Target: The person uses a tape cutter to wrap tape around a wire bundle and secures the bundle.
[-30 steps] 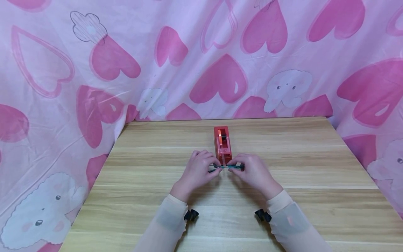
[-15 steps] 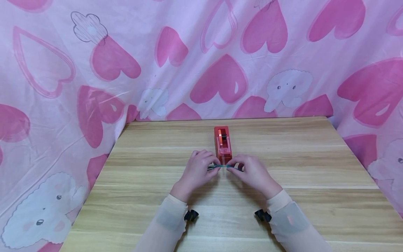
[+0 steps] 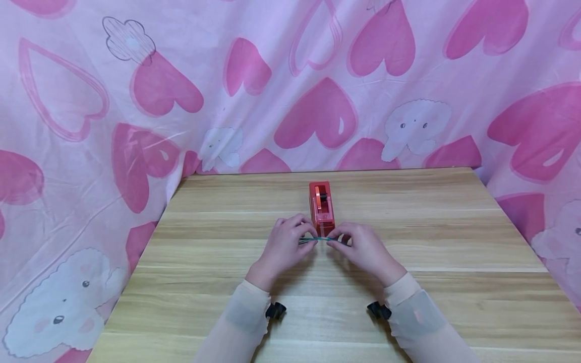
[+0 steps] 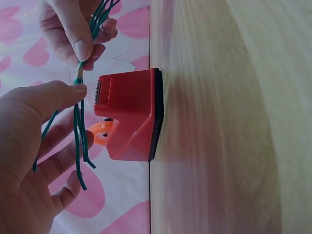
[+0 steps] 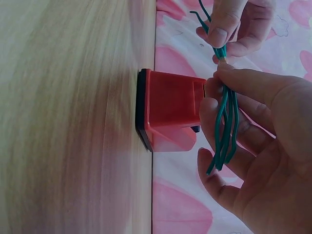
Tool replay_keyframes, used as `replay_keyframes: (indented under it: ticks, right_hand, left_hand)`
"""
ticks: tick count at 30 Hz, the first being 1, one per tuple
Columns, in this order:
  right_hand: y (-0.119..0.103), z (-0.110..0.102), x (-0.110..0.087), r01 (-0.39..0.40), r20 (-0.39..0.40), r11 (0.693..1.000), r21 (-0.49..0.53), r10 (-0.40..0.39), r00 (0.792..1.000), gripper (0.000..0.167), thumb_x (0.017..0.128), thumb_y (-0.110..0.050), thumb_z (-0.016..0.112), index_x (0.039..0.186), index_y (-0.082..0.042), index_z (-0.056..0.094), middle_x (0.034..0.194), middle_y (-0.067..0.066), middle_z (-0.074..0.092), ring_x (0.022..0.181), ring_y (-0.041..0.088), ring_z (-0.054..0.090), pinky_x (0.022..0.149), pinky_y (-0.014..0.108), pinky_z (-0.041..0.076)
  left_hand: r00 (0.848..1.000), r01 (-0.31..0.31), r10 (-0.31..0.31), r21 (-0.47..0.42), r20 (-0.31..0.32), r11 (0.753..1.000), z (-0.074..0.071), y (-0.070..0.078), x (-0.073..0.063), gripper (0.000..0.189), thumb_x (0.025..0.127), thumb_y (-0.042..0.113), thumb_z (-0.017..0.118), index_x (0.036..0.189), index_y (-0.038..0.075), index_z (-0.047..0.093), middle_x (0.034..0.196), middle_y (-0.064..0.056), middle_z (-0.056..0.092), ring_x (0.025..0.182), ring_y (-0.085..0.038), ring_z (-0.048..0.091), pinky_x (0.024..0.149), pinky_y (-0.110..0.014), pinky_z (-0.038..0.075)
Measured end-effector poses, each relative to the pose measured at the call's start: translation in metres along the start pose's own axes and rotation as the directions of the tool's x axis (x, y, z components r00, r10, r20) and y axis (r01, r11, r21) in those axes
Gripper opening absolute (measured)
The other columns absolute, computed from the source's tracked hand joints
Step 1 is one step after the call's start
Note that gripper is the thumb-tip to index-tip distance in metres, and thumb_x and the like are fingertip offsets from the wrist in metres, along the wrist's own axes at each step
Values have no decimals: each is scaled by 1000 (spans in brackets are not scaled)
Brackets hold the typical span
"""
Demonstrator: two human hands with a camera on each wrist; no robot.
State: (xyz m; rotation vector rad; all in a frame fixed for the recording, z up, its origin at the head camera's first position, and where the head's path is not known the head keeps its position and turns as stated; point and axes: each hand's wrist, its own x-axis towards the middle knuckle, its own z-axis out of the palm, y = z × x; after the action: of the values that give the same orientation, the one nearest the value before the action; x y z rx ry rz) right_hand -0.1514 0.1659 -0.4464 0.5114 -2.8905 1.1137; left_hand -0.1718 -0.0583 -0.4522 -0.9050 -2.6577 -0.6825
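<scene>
Both hands pinch a bundle of thin green wires (image 4: 78,117) held level just in front of a red tape dispenser (image 3: 324,217). My left hand (image 3: 282,244) grips one side between thumb and fingers, and loose wire ends hang past its palm in the left wrist view. On the other side, my right hand (image 3: 366,249) pinches the bundle, with several wire ends fanning out by its palm (image 5: 282,141). Between the two hands a short pale band (image 4: 79,73) shows on the wires. It looks like tape, though the fingers partly hide it.
An orange tape core (image 4: 101,132) sits in the dispenser, whose toothed cutting edge (image 4: 97,92) faces the hands. The wooden table (image 3: 218,201) spreads around, with a pink heart-patterned cloth (image 3: 317,111) hanging behind it.
The hands stay nearly in place at the dispenser's front. The wires have turned slightly in the fingers, and the left fingers have shifted a little.
</scene>
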Motion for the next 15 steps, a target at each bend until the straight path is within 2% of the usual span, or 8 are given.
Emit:
replay_keyframes:
  ticks: [9, 15]
  right_hand:
    - [1, -1, -1, 20, -4, 1000, 13, -20, 1000, 10, 93, -22, 79, 102, -17, 79, 94, -9, 72, 81, 9, 63, 66, 25, 53]
    - [2, -1, -2, 39, -12, 999, 5, -39, 999, 7, 94, -20, 78, 101, -18, 78, 96, -8, 73, 81, 8, 64, 67, 24, 53]
  left_hand:
    - [1000, 8, -7, -36, 16, 999, 2, -1, 0, 12, 89, 25, 83, 97, 22, 75, 107, 8, 70, 88, -9, 66, 96, -40, 49]
    - [1000, 17, -16, -83, 18, 996, 5, -5, -2, 16, 92, 31, 80, 104, 21, 76, 106, 9, 72, 85, -7, 67, 93, -38, 49]
